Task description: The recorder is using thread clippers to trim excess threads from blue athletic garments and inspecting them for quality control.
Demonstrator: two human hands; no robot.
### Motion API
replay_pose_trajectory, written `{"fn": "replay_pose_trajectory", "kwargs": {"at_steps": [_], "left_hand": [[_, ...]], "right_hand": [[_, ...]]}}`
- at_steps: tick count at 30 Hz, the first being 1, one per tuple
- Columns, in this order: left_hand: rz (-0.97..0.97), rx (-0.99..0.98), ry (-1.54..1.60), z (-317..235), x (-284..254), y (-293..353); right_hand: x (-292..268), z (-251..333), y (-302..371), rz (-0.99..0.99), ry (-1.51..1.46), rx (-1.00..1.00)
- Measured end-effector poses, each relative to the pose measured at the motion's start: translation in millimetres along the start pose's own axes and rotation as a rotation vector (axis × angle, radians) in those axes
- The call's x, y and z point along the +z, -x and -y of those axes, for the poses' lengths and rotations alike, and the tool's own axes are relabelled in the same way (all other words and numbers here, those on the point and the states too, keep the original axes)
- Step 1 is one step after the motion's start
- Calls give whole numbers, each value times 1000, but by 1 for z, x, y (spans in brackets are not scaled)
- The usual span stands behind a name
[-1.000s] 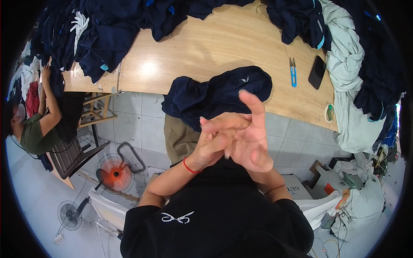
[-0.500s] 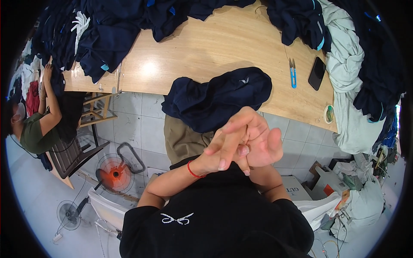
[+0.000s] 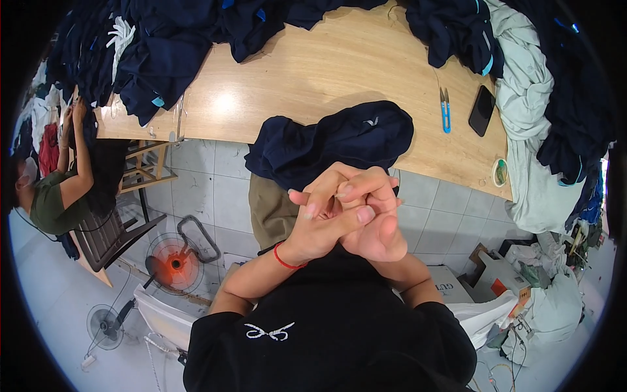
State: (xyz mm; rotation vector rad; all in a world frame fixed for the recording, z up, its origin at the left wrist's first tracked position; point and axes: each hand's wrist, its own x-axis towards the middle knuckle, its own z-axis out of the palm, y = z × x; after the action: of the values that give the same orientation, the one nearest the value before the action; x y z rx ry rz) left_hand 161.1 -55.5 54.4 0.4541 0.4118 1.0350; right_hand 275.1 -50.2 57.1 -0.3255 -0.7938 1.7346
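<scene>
Since a second ago the two hands have folded in on each other: the right hand's fingers, then fanned upward, now curl down into a clasp at the middle of the frame. The left hand (image 3: 313,228), with a red band at its wrist, lies over the right hand (image 3: 375,228); the fingers of both are interlaced and pressed together, and they hold nothing. They hang in the air above the person's lap, apart from everything on the table.

Just above the hands, a dark navy garment (image 3: 330,140) lies bunched on the near edge of the wooden table (image 3: 313,72), part of it drooping off the edge toward the lap. It is the closest thing to the hands, and neither hand touches it. Judging from this, the step in hand is a pause with the hands locked, not handling; taking up the garment would call for unlacing the fingers and reaching up to the table edge.

Farther right on the table lie blue thread snips (image 3: 445,110) and, just beside them, a black phone (image 3: 482,110). Heaps of dark clothes (image 3: 157,46) fill the far side. At the left edge of the frame another person sits at their own work.
</scene>
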Motion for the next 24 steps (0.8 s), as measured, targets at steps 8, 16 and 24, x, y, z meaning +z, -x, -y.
{"fn": "replay_pose_trajectory", "kwargs": {"at_steps": [8, 16, 24], "left_hand": [[-23, 214, -581, -8, -1, 3], [170, -71, -91, 3, -16, 3], [213, -115, -23, -18, 6, -2]], "right_hand": [[4, -28, 13, -151, -40, -126], [-39, -51, -30, 733, -482, -172], [47, -98, -21, 326, -1683, -939]]}}
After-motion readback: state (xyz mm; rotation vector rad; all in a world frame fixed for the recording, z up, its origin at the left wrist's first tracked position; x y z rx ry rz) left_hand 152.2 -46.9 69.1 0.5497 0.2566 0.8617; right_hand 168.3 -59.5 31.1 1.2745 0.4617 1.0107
